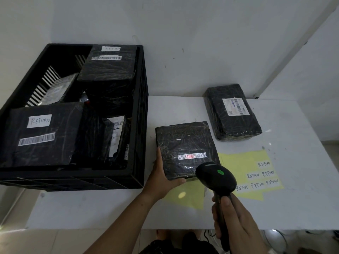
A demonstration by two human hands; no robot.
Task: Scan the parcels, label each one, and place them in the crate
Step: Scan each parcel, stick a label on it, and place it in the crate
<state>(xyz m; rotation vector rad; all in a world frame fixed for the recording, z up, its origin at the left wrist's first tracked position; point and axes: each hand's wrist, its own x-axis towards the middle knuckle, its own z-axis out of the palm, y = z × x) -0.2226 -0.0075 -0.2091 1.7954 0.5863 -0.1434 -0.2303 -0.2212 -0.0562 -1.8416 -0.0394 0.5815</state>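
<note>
A black wrapped parcel [185,142] lies on the white table [110,208], its white barcode strip lit red by the scanner beam. My left hand [161,177] grips its near left corner. My right hand [236,224] grips the handle of a black barcode scanner [216,177], whose head with a green light hovers over the parcel's near right corner. A second black parcel [232,111] with a printed label lies farther back on the right. The black crate [141,114] on the left holds several parcels, two labelled RETURN [39,121].
A yellow sheet [244,162] with several handwritten RETURN stickers lies on the table right of the held parcel, partly beneath it. The wall runs behind the table. The table's front edge is near my body; cables hang below it.
</note>
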